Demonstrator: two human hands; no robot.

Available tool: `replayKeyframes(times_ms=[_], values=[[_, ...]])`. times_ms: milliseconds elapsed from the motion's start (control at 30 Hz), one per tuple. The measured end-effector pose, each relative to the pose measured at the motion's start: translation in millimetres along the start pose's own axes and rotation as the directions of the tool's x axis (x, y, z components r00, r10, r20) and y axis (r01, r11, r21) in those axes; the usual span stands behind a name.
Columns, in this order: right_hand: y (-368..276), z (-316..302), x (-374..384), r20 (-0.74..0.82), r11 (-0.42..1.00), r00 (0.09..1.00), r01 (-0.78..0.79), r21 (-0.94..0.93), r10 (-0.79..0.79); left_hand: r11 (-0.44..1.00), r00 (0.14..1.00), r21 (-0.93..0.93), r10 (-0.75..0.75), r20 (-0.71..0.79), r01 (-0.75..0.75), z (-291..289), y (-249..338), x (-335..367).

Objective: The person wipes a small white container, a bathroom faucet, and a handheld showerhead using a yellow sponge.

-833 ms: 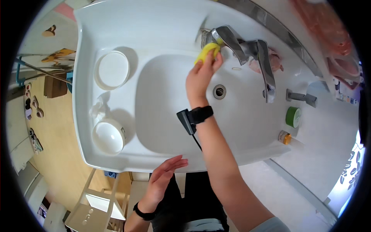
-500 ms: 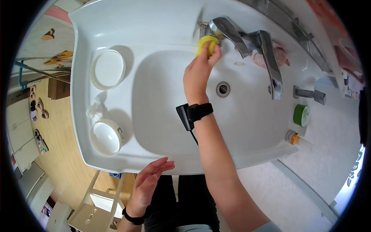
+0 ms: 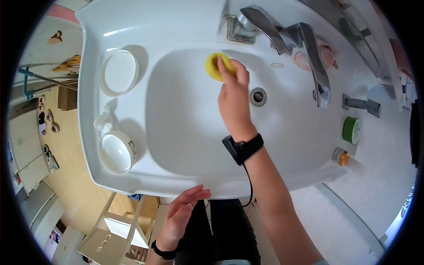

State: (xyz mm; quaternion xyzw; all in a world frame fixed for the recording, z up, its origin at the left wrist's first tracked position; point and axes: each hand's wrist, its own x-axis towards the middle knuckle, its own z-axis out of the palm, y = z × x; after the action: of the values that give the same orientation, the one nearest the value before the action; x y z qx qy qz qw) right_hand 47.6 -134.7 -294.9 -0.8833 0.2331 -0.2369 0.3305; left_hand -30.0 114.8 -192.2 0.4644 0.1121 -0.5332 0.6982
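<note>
Inside the white washbasin (image 3: pixel 176 185), my right hand (image 3: pixel 234 99) presses a round yellow sponge (image 3: pixel 213 67) against the far wall of the bowl, up and left of the drain (image 3: pixel 258 96). The fingertips push into the sponge's middle. My left hand (image 3: pixel 184 212) hangs at the basin's near edge, fingers stretched out and holding nothing. Beyond the sponge stands the chrome tap (image 3: pixel 304 46), with a greyish, stained square metal base (image 3: pixel 238 32) at its left. A pink cloth-like bundle (image 3: pixel 321 55) lies behind the spout.
On the basin's left ledge sit a shallow white dish (image 3: pixel 118 73), a crumpled white tissue (image 3: pixel 104 120) and a white bowl (image 3: pixel 115 152). Along the right rim stand a green tub (image 3: pixel 351 130) and a small orange-capped bottle (image 3: pixel 341 157). A beige chair (image 3: pixel 104 240) stands at lower left.
My right hand has brought the sponge from the tap's base down and left into the bowl. My left hand has shifted slightly right, still open.
</note>
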Motion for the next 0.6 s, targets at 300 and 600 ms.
replayKeyframes(times_ms=[300,600], values=[[13.0,-76.1,-29.3,0.651,-0.434,0.707,-0.512,0.741,0.277,0.999,0.999,0.003,-0.035,-0.026,0.035,15.3,-4.1,-0.7],[-34.0,-98.4,-28.5,0.718,-0.417,0.671,-0.608,0.676,0.184,0.976,0.97,0.082,0.211,-0.118,-0.202,-2.6,-1.7,-22.2]])
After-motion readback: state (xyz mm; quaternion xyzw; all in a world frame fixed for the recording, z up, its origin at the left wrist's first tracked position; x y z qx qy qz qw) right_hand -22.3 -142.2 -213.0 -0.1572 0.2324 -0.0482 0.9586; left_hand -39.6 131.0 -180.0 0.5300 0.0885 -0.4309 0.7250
